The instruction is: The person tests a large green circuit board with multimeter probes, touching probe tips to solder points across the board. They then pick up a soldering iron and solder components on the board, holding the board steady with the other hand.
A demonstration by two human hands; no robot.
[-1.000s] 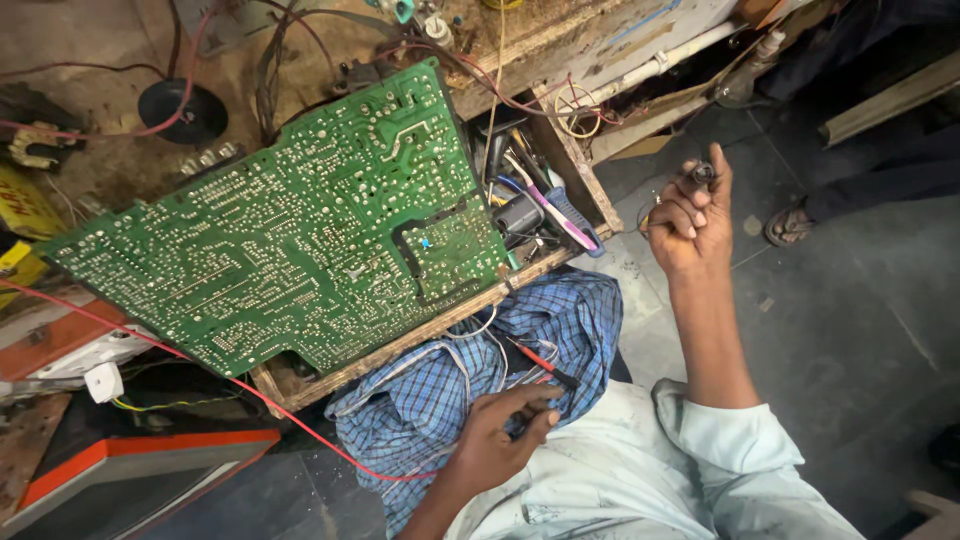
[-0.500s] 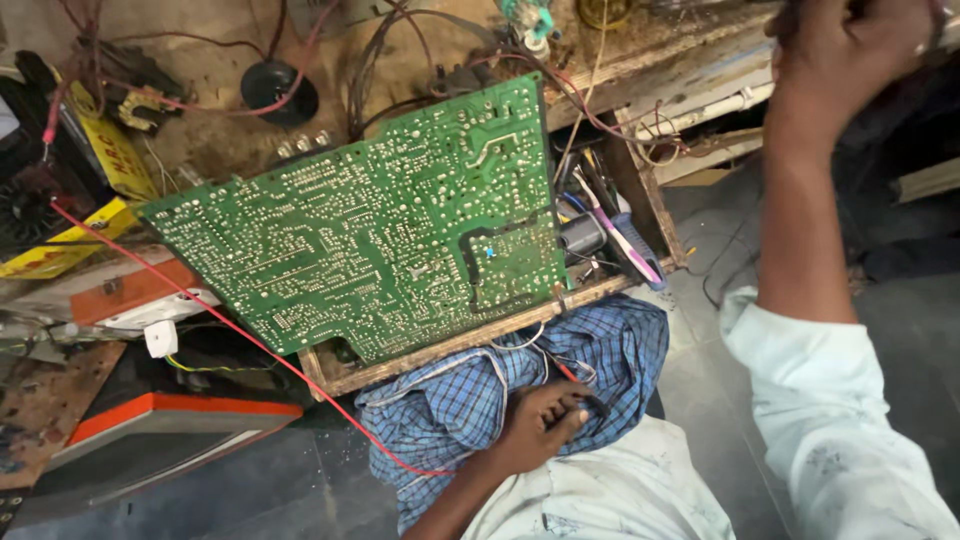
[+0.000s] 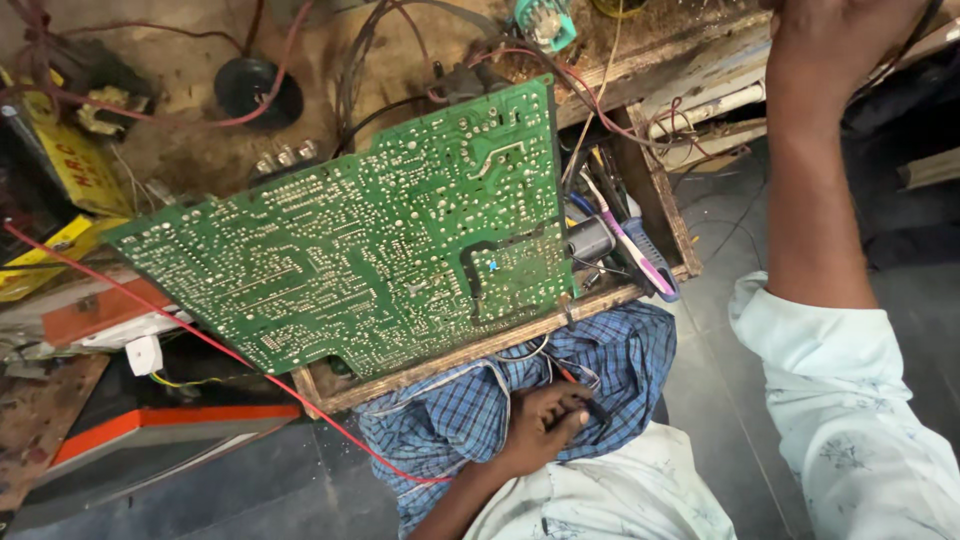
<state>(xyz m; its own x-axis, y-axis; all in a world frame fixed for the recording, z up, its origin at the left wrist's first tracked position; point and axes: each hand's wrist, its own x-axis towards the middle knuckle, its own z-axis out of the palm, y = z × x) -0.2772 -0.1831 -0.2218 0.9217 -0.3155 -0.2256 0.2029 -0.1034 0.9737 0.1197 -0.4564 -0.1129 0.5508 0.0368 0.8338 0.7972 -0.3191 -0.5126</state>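
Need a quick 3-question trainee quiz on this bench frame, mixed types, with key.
1. True or false: the green circuit board lies with its solder side up.
2. Which hand rests on the blue checked cloth in the lap? A) left hand B) right hand
3. Fill in: the thin ___ wire runs across the board's lower left corner.

Key: 1 true. 2 A; the right hand is raised at the top edge, its grip cut off by the frame. 3 red.
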